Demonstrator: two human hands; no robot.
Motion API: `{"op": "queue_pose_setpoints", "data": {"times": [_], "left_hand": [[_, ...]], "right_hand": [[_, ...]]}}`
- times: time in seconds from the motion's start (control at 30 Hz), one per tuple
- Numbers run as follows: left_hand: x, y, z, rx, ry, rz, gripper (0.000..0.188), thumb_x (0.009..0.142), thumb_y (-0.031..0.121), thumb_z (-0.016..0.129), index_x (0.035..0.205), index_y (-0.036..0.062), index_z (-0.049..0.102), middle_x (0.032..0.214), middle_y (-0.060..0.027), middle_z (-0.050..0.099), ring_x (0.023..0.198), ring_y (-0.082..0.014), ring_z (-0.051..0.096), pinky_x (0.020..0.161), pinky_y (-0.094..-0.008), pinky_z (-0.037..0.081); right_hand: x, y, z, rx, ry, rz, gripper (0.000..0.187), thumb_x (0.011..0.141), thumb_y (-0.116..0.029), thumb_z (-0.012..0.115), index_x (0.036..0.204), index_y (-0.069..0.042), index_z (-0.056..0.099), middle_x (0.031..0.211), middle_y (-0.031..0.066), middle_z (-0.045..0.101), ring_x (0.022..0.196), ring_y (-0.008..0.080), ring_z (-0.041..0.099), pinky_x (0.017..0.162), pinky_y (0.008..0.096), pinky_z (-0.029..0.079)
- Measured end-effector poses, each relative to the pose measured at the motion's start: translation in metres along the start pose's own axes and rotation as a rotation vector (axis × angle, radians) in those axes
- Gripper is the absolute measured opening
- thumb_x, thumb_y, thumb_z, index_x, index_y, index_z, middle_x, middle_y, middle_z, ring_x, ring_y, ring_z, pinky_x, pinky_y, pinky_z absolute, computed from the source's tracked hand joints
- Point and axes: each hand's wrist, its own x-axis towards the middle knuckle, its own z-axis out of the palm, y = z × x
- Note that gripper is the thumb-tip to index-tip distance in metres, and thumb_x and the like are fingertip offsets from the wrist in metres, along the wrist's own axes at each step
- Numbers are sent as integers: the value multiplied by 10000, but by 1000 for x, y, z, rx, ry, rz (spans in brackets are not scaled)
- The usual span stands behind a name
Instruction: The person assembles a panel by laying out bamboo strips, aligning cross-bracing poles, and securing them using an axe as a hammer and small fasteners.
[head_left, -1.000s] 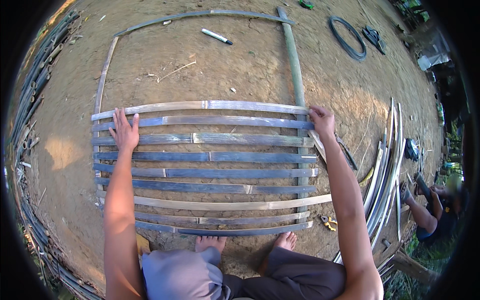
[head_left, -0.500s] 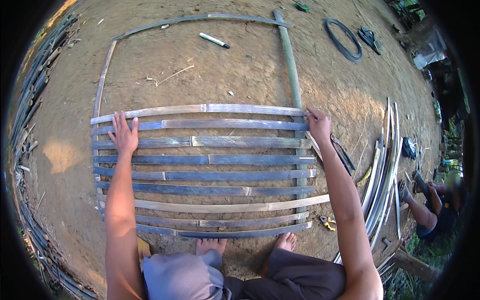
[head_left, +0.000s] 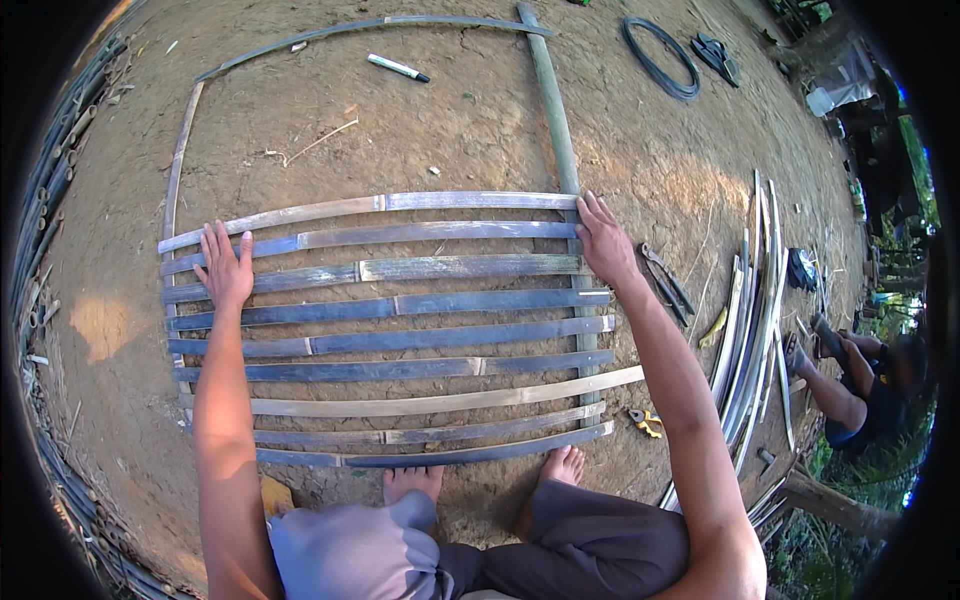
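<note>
At the post (head_left: 553,120), my right hand (head_left: 606,245) has uncurled, unpinching the far slat (head_left: 460,201); my left hand (head_left: 228,272) lies splayed.

9 split-bamboo slats (head_left: 480,299), blue-grey to tan, lie roughly parallel with gaps between them. Their right ends cross a greenish pole (head_left: 553,110); the upper ones' left ends reach a narrow strip (head_left: 180,150). The farthest slat (head_left: 480,201) is palest right of its node; the tan 7th slat (head_left: 460,400) juts furthest right.
</note>
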Motion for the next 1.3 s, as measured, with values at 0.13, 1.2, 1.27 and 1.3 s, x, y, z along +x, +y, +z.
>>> {"op": "queue_pose_setpoints", "data": {"times": [0.13, 1.2, 1.27, 1.3], "left_hand": [[0, 10, -3, 2, -21, -3, 833, 1023, 719, 285, 1664, 203, 156, 1743, -48, 85, 1603, -243, 83, 1236, -653, 103], [-11, 12, -36, -155, -125, -27, 894, 996, 724, 360, 1663, 171, 141, 1742, -63, 67, 1603, -247, 63, 1256, -645, 44], [-11, 11, -37, -157, -128, -29, 891, 997, 723, 361, 1663, 173, 142, 1742, -62, 67, 1603, -247, 62, 1257, -644, 44], [-10, 11, -36, -155, -127, -28, 890, 997, 722, 362, 1663, 173, 142, 1742, -61, 67, 1603, -247, 61, 1257, -644, 44]], "right_hand": [[0, 7, -4, -2, -32, 3, 491, 1004, -157, 573, 1474, -30, 508, 1551, 234, 458, 1453, 413, 410, 1196, 457, 370], [0, 8, 7, -57, -114, 57, 518, 1041, -149, 504, 1547, -56, 436, 1626, 294, 302, 1482, 444, 352, 1199, 461, 342], [1, 7, 7, -45, -122, 71, 521, 1039, -153, 511, 1545, -56, 439, 1630, 288, 298, 1486, 441, 348, 1204, 461, 337], [1, 8, 8, -50, -121, 69, 521, 1039, -155, 511, 1545, -57, 440, 1631, 289, 296, 1485, 442, 349, 1204, 461, 337]]}}
